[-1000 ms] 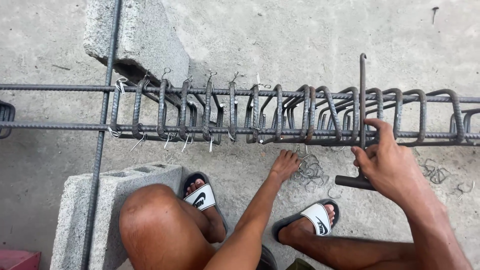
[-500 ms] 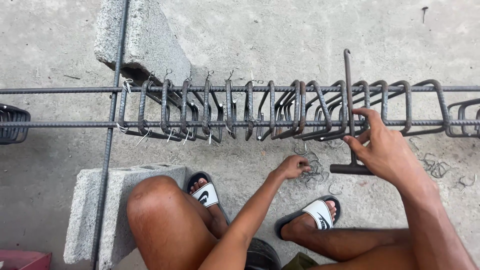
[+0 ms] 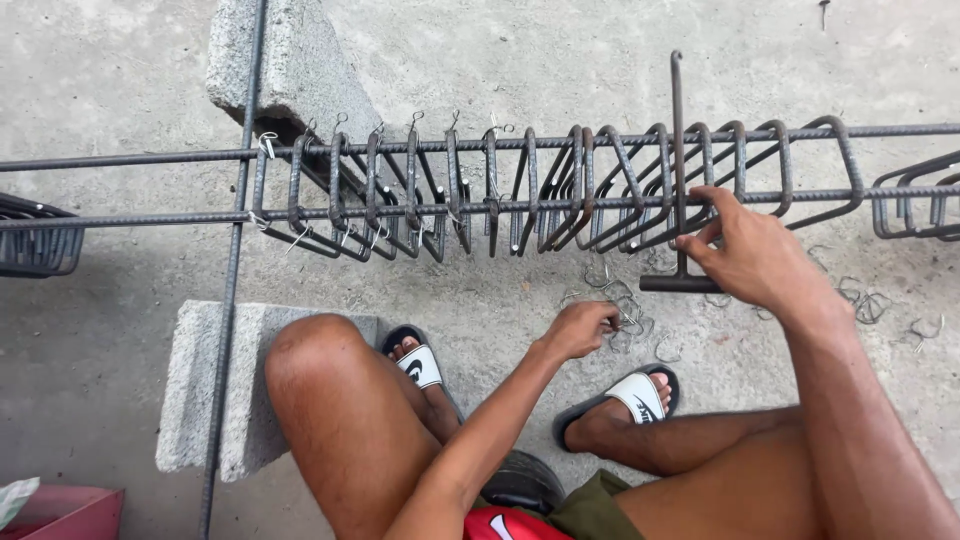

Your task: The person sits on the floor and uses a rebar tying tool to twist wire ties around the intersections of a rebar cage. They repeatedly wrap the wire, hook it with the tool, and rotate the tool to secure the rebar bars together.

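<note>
Nearest the camera: bare knees, a seated person, feet in white-strapped sandals (image 3: 640, 395) on the concrete floor (image 3: 520, 60).

Left hand (image 3: 578, 330) is down at the floor between the feet, fingers pinched narrow into a loose pile of short wire ties (image 3: 620, 305); it looks closed on one or more ties, but exactly how many cannot be told. More ties (image 3: 865, 300) lie scattered further right on the floor.

Right hand (image 3: 755, 258) is up at the rebar cage (image 3: 560, 190), grip wrapped around a T-handled hook tool (image 3: 680, 200) standing upright against the near bar, forefinger laid along the bar.

Step in hand, as judged: fetching a fresh tie while the tool waits at the next joint. The stirrups (image 3: 400, 190) to the left already carry twisted wire tails; those bunched near the tool look untied and unevenly spaced. The next move would call for a tie looped around a stirrup and a long bar, then the hook caught in it.

Further out: a concrete block (image 3: 215, 385) near the left knee and another block (image 3: 280, 70) beyond the cage, both propping the bars; a single upright bar (image 3: 235, 290) crosses them. Containers: only a red tub (image 3: 70, 510) at the bottom left corner, a bit of pale plastic at its edge; contents otherwise out of view.
</note>
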